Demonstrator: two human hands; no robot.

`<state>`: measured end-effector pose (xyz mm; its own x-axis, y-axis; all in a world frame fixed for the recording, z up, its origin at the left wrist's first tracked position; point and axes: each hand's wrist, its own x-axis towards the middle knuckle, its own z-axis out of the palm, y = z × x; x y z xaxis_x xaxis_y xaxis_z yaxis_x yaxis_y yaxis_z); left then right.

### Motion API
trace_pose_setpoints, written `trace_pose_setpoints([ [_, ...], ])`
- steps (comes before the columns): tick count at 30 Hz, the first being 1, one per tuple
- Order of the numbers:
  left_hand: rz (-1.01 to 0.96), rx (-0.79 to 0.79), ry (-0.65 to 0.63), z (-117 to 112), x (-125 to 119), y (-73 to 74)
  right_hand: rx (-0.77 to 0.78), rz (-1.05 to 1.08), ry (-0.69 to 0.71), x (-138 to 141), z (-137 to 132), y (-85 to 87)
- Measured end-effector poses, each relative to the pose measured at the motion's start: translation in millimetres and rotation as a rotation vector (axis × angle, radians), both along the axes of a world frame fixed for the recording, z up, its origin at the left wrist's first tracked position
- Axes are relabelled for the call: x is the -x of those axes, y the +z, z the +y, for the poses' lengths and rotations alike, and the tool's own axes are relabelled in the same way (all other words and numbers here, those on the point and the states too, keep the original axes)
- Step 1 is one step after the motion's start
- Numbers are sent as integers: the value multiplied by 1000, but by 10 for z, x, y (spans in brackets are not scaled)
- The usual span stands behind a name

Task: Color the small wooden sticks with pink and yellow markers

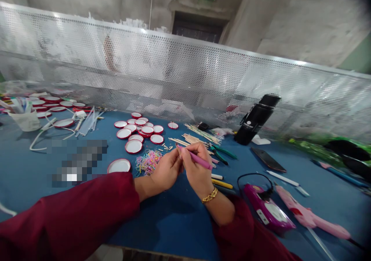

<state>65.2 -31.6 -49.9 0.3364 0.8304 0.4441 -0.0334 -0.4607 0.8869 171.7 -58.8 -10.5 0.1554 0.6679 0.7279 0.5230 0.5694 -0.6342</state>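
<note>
My right hand [197,172] is closed around a pink pen [201,161], whose tip points up and left toward the fingers of my other hand. My left hand [165,171] is pinched shut beside it, fingertips touching or nearly touching those of the right; whatever it holds is hidden. A heap of small coloured rubber bands [146,162] lies just left of my left hand. Behind both hands are thin wooden sticks [193,139] and some short cut stick pieces [166,147]. Green-handled pliers [223,152] rest beyond my right hand.
Several red-rimmed white lids [133,146] lie left of centre. A black bottle [255,120], phone [268,159], purple device [268,209] and pink glue gun [310,214] are at right. A cup of pens [26,121] stands far left. A perforated metal screen [185,72] edges the table.
</note>
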Motion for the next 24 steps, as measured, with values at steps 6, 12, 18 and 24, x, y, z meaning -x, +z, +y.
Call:
trace_pose_setpoints([
  [6,6,-13,17,10,4,-11,-9,-2,5,-1,6,-8],
  [12,7,5,9,25,-7,-32,-5,-19,-12,4,-7,9],
  [18,6,0,16,25,-4,-30,-20,-31,-5,-3,3,12],
  [24,16,-10,7,12,1,-10,-3,-13,-5,-12,13,-18],
])
